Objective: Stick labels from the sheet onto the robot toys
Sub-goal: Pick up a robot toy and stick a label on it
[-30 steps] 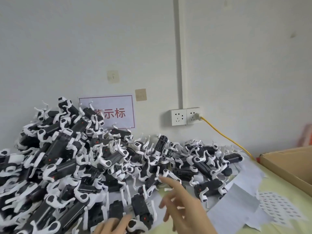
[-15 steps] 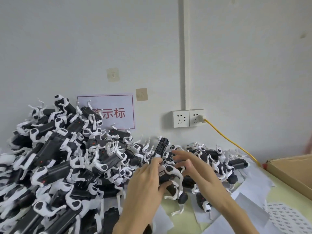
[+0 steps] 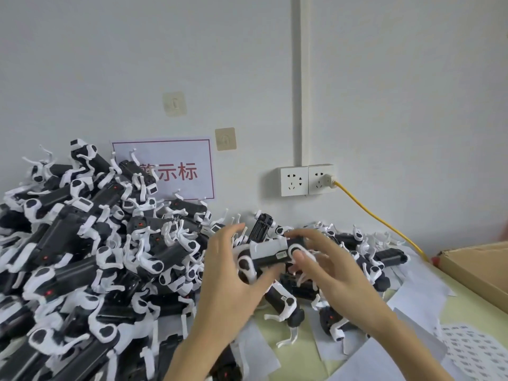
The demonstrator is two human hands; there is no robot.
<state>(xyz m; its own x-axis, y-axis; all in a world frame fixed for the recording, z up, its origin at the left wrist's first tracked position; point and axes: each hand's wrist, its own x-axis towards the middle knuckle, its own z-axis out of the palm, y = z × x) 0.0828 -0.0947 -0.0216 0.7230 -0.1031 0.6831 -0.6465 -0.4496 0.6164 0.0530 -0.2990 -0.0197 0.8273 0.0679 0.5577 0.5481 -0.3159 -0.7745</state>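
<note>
Above the surface (image 3: pixel 467 301), both hands now hold one robot toy (image 3: pixel 270 254) lifted from the pile (image 3: pixel 82 257): left hand (image 3: pixel 233 281) grips it, right hand (image 3: pixel 327 268) presses a small label (image 3: pixel 281 255) onto its side.

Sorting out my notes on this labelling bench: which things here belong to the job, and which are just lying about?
Part of the job:
held toy, gripped by the left hand and right hand
toy pile
label sheet
small label on the held toy

Just lying about:
cardboard box
wall sockets with yellow cable
wall sign
loose papers
</note>
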